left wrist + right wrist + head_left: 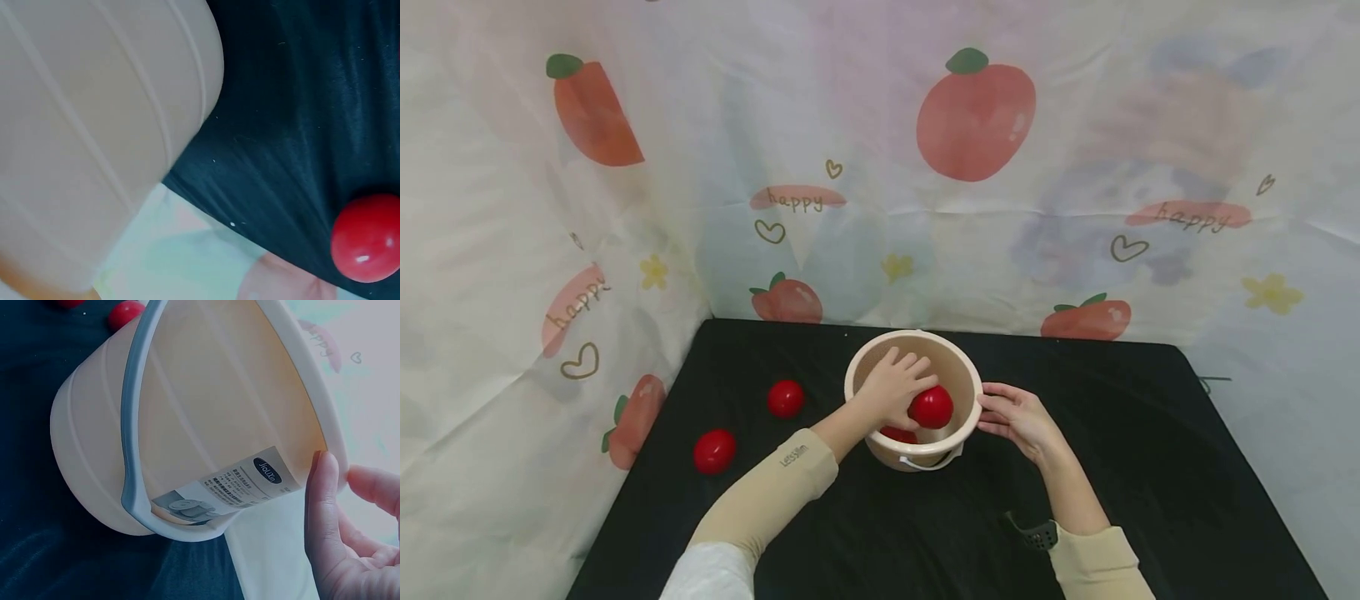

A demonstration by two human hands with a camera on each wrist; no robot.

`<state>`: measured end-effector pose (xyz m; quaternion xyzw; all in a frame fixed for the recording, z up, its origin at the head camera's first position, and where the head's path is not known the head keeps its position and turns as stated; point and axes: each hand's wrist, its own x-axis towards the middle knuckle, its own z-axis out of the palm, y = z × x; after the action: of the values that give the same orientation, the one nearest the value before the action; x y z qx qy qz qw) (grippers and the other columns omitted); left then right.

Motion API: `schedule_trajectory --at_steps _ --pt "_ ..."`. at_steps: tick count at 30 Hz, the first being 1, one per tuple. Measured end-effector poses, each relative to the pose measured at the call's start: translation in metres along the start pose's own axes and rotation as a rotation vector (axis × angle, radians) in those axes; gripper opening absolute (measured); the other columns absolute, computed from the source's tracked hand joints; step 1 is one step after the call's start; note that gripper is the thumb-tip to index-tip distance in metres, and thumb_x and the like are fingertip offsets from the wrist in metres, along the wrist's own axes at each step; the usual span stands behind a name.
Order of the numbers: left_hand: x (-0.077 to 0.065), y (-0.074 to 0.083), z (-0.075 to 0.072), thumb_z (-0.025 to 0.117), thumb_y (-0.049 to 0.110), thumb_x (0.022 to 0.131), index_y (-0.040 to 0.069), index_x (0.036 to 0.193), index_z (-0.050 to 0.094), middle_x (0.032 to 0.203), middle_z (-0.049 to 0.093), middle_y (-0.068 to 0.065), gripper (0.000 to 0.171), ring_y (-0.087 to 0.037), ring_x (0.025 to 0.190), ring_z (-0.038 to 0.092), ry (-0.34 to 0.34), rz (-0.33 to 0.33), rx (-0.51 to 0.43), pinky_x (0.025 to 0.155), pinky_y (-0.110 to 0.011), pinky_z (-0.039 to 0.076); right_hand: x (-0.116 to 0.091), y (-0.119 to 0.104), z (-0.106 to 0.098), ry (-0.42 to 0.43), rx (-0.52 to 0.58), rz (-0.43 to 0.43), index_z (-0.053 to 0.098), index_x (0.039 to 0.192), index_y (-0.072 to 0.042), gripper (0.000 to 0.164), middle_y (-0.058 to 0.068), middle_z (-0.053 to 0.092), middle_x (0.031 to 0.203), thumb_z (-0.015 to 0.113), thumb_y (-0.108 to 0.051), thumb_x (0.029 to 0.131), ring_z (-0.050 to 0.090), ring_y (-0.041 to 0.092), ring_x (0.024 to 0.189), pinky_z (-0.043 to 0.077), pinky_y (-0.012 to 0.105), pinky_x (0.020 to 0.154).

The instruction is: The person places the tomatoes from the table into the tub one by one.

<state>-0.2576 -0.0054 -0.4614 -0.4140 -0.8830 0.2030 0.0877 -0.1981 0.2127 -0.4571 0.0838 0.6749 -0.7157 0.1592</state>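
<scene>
A beige bucket [859, 367] with a pale handle [934, 463] stands on the black table; a printed label [232, 486] shows on its side in the right wrist view. My left hand [893, 390] reaches inside the bucket, with thumb and forefinger about a red ball [932, 407]. Below that hand, another red ball [898, 434] lies partly hidden in the bucket. On the bucket's right side, my right hand [1017, 418] pinches the rim between thumb and fingers. The left wrist view shows the bucket wall but not the left hand's fingers.
Two more red balls, one nearer the bucket [786, 399] and one farther left [714, 452], lie on the black cloth [880, 533]. A printed curtain [865, 250] hangs behind and beside the table. A dark watch band [1037, 534] circles the right wrist.
</scene>
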Motion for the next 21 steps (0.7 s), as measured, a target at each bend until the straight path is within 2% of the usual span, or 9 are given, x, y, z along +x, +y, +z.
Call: schedule_trajectory --at_steps 9,17,21 --pt "0.023 0.018 0.006 0.051 0.073 0.069 0.036 0.135 0.034 0.133 0.037 0.005 0.078 -0.016 0.120 0.032 -0.154 0.053 0.091 0.101 -0.040 0.028 -0.001 -0.001 -0.001 0.000 -0.007 0.008 0.035 0.132 0.009 0.057 0.008 0.061 0.100 0.060 -0.017 0.089 0.065 0.012 0.075 0.054 0.029 0.072" --pt "0.026 0.022 0.007 0.046 0.076 0.070 0.039 0.137 0.029 0.138 0.033 0.008 0.079 -0.014 0.122 0.031 -0.259 0.063 0.162 0.101 -0.038 0.028 -0.001 0.000 0.000 -0.013 0.009 -0.002 0.036 0.130 0.010 0.053 0.004 0.061 0.095 0.059 -0.015 0.089 0.065 0.012 0.075 0.054 0.029 0.071" --pt "0.027 0.022 0.010 0.045 0.076 0.070 0.039 0.139 0.023 0.141 0.029 0.009 0.081 -0.014 0.123 0.028 -0.340 0.052 0.191 0.101 -0.037 0.028 0.001 0.000 0.001 -0.018 0.022 -0.005 0.036 0.129 0.010 0.051 0.003 0.062 0.092 0.059 -0.013 0.089 0.065 0.012 0.074 0.054 0.029 0.071"
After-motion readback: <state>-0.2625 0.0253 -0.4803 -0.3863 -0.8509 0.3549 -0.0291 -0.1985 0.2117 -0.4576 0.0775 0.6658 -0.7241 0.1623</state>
